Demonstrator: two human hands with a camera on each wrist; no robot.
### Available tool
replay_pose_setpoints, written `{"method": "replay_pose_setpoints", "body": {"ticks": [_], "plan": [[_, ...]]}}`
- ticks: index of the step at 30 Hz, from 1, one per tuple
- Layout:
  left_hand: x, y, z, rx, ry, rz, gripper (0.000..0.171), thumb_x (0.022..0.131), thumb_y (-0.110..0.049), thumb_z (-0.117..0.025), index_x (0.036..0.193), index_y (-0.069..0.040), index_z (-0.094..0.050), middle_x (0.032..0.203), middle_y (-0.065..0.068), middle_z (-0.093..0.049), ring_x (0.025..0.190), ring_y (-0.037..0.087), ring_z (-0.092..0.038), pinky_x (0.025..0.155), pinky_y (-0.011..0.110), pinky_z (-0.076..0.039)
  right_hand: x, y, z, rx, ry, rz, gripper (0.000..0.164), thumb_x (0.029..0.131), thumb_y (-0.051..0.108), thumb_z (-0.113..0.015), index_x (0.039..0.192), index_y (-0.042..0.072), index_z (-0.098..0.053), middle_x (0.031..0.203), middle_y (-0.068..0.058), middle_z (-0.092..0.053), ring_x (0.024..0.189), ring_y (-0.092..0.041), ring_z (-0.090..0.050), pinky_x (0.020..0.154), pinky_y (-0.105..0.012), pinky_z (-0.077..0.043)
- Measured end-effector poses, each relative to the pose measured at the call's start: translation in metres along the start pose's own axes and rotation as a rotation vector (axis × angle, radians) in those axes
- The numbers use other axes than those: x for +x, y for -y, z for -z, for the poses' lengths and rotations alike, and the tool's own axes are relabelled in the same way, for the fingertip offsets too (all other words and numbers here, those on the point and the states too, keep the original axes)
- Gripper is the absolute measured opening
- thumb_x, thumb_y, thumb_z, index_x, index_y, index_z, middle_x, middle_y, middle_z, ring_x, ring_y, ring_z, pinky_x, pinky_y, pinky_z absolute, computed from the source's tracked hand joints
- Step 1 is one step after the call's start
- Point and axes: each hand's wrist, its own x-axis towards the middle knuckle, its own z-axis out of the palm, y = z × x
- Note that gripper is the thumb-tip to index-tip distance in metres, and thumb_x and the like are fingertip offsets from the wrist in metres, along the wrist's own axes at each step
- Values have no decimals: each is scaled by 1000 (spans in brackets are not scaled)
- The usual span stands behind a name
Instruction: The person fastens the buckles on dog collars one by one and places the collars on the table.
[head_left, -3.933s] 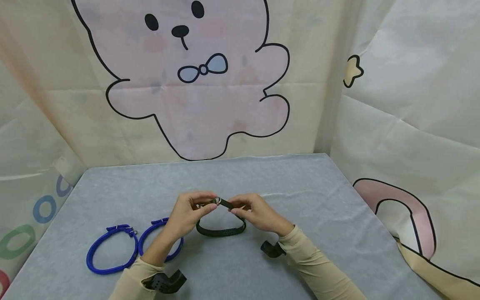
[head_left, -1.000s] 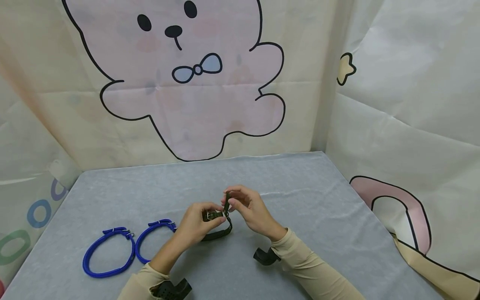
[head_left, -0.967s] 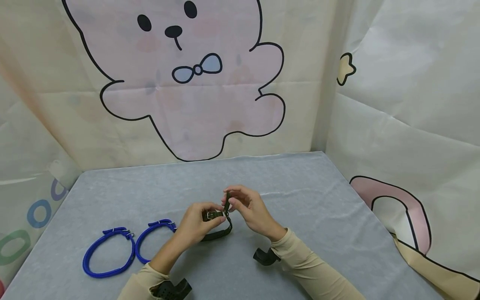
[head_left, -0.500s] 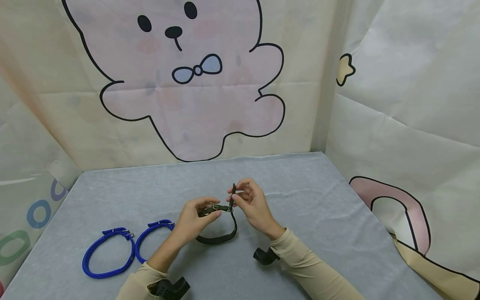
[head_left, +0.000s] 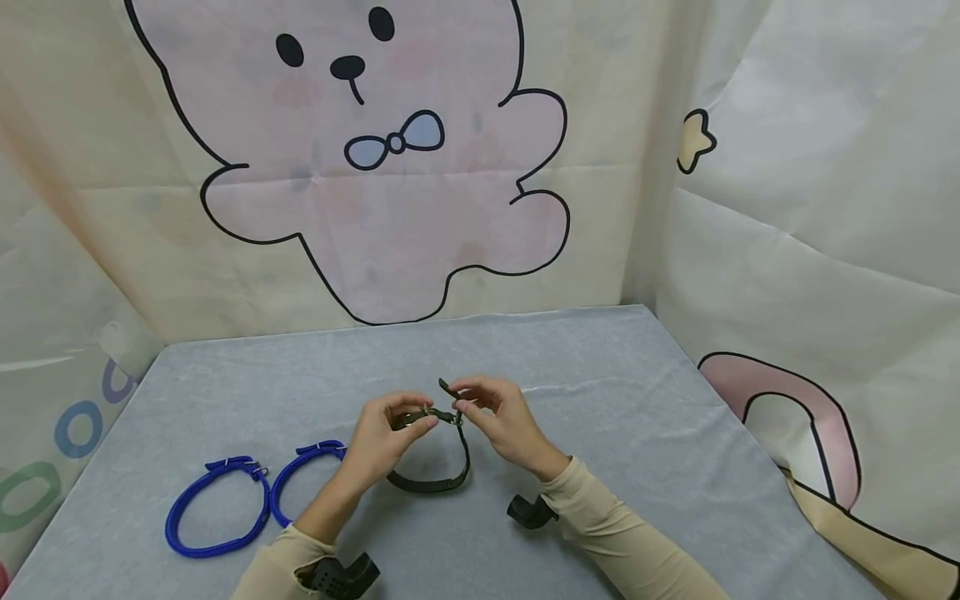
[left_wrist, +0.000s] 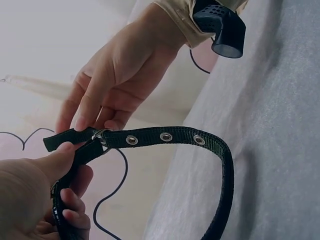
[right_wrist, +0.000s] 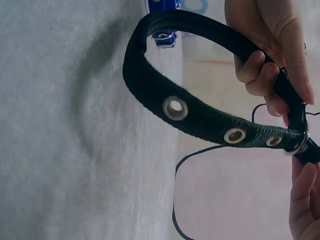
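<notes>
A dark green webbing collar (head_left: 431, 486) with metal eyelets hangs in a loop between both hands, above the table. My left hand (head_left: 381, 437) grips it near the buckle, thumb on top and fingers curled beneath. With thumb and fingertips my right hand (head_left: 506, 421) pinches the strap's free end, which sticks up toward the left. In the left wrist view the strap runs through a metal ring (left_wrist: 100, 136) between the two hands. The right wrist view shows several eyelets along the loop, with a metal ring (right_wrist: 302, 142) near the right hand's fingers.
Two blue collars (head_left: 213, 552) lie in loops on the left of the grey cloth-covered table (head_left: 585, 358), the nearer-to-centre one partly behind the left forearm. Printed fabric walls (head_left: 450, 217) stand behind and at the sides. Black wrist cameras (head_left: 532, 512) sit on both wrists.
The collar's free end, threaded through the ring and pulled upright half a second ago, now leans left as the right hand comes slightly lower. The left hand keeps its grip; the blue collars stay put.
</notes>
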Motion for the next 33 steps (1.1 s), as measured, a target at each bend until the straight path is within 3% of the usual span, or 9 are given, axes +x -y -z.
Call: {"method": "replay_pose_setpoints", "body": {"ticks": [5,10,16,28,33], "plan": [[-1,-1,-1,-17,-11,-53,27,91,-14,-75,115,-2,-74,105,15,-77,88,5,-68,72,22,-52,-2,1,1,-37,43,16,20,99,1,-61,116,0,-71,118,-19,-70,99,-35,-69,83,-30,-58],[-2,-3,-2,-23,-23,-45,26,90,-13,-76,114,-2,-75,100,16,-78,76,3,-63,64,21,-49,-4,2,3,-93,68,9,16,97,-2,-62,107,0,-74,114,-15,-71,97,-26,-68,79,-29,-58],[-1,-4,-2,-17,-31,-49,24,89,-11,-77,112,-2,-75,96,16,-77,67,4,-56,58,21,-44,-3,1,3,-135,88,-26,16,95,-5,-62,105,-1,-75,111,-13,-72,98,-24,-69,79,-28,-58],[-2,-1,-1,22,-65,-53,21,85,-11,-81,104,-6,-74,91,11,-78,77,4,-63,67,23,-50,-3,1,1,-161,148,-39,17,98,1,-61,106,6,-75,114,-11,-73,101,-19,-69,81,-28,-58],[-1,1,-1,22,-27,-92,22,87,-11,-79,107,-2,-76,97,14,-78,81,4,-68,70,22,-55,-3,1,1,-156,179,-30,17,100,3,-60,109,7,-74,115,-11,-73,101,-19,-69,82,-28,-58]]}}
